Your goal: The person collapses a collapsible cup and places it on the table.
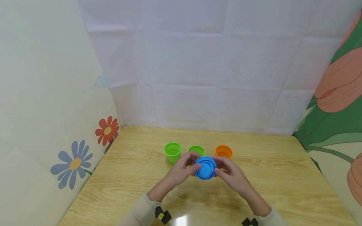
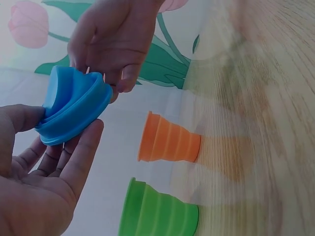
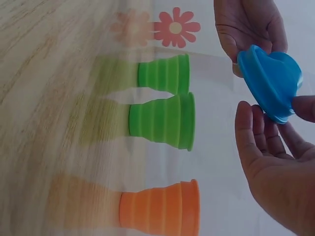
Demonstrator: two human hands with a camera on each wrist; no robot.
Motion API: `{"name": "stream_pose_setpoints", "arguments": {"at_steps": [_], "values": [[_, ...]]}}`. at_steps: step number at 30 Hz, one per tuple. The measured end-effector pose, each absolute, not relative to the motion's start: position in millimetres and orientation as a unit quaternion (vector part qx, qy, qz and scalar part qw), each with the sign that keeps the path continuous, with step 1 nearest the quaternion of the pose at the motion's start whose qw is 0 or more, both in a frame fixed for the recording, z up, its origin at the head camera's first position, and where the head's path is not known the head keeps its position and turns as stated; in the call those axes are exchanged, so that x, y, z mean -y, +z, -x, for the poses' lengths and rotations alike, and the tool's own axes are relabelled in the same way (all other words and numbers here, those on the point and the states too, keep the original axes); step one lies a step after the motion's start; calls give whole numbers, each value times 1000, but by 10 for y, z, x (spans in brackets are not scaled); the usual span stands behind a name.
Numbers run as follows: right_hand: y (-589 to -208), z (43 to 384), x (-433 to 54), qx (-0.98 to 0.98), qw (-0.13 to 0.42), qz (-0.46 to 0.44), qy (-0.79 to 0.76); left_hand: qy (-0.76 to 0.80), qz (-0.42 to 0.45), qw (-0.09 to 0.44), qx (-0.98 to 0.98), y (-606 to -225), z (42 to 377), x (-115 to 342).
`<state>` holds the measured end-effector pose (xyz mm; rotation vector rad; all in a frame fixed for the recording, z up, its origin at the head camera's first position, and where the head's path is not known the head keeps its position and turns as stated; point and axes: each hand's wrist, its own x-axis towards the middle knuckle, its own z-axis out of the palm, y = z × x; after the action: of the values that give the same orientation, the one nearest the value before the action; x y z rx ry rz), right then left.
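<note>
A blue collapsible cup (image 1: 205,169), partly folded flat with its walls bent, is held above the table between both hands. My left hand (image 1: 181,169) pinches its left rim, thumb on the near face and fingers behind. On the opposite side my right hand (image 1: 233,177) grips the rim the same way. In the left wrist view the cup (image 2: 74,105) looks warped, its rings pushed together. Behind the hands stand two green collapsible cups, one at the left (image 1: 172,152) and one in the middle (image 1: 197,150), and an orange cup (image 1: 224,151) at the right. All three are extended and upright.
The wooden table (image 1: 135,188) has a glossy surface that mirrors the cups. A white cloth (image 1: 198,78) hangs behind its far edge. Flower-printed panels flank it, left (image 1: 56,110) and right (image 1: 339,125).
</note>
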<state>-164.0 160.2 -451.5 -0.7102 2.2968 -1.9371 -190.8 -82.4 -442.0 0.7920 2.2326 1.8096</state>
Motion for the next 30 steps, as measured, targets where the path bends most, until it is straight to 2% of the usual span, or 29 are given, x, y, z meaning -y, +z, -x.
{"name": "stream_pose_setpoints", "arguments": {"at_steps": [10,21,30], "values": [[-4494,1650,-1605,-763,2,241,-600,579,-295,141,-747,-4410,1903,803],[-4549,1648,-1635,-735,13,247,-631,632,-288,118,-710,-4430,1924,825],[-4537,1651,-1628,-735,5,269,-622,612,-279,168,-721,-4409,1913,825]]}}
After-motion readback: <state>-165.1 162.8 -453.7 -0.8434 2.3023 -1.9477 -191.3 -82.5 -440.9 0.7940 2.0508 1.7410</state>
